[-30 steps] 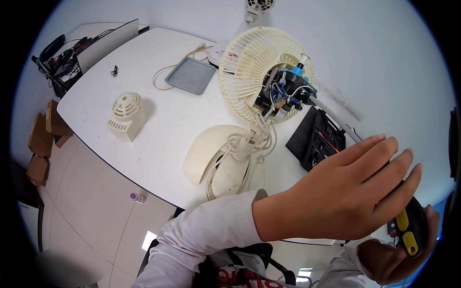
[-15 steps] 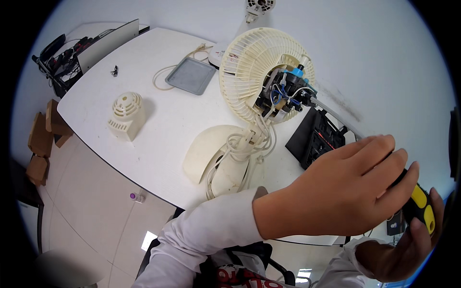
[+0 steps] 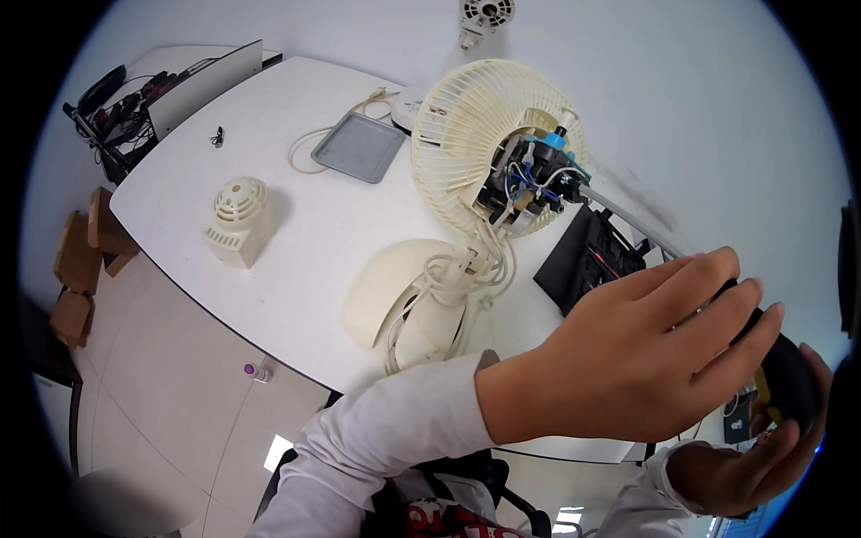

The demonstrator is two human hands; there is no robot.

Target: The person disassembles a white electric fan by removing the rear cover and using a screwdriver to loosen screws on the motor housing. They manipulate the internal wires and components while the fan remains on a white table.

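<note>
My left hand (image 3: pixel 646 341) curls around the long screwdriver shaft (image 3: pixel 641 224) where it meets the handle. My right hand (image 3: pixel 762 448) grips the black and yellow handle (image 3: pixel 787 377) at the far right. The shaft reaches up to the exposed motor assembly (image 3: pixel 529 179), which has blue and white wires and sits behind the cream fan grille (image 3: pixel 448 117). Where the tip seats is too small to tell. Below the motor are the fan's neck, coiled cord and cream base (image 3: pixel 377 296). An open black tool case (image 3: pixel 574 260) lies right of the fan.
A cream vented housing (image 3: pixel 238 224) stands on the white table (image 3: pixel 197 179), with a grey tray (image 3: pixel 359 143) and cord behind. A board and tangled equipment (image 3: pixel 134 108) are at back left. Cardboard boxes (image 3: pixel 76 260) and a small purple-capped bottle (image 3: pixel 257 371) are on the floor.
The screwdriver handle has turned, now showing more black and less yellow, and my right hand has moved upward with it. My left fingers shift slightly around the shaft. The view drops a little.
</note>
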